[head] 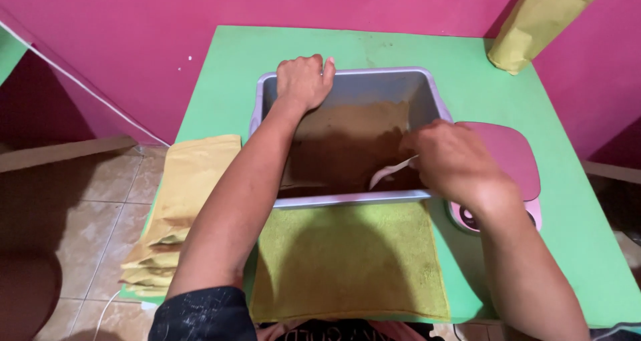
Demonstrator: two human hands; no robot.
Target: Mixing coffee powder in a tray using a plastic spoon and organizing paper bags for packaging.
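Note:
A grey rectangular tub (427, 87) stands on the green table (220, 87), holding brown powder (354, 144). My left hand (304, 79) grips the tub's far left rim, fingers curled over the edge. My right hand (454, 161) is over the tub's near right corner and holds a white spoon (390, 173), whose bowl dips into the powder near the front wall.
A yellow-green cloth (350, 261) lies in front of the tub. A pink kitchen scale (517, 161) sits to the right, partly under my right wrist. A stack of tan paper bags (183, 194) lies at the left edge. Another tan bag (541, 17) leans on the pink wall.

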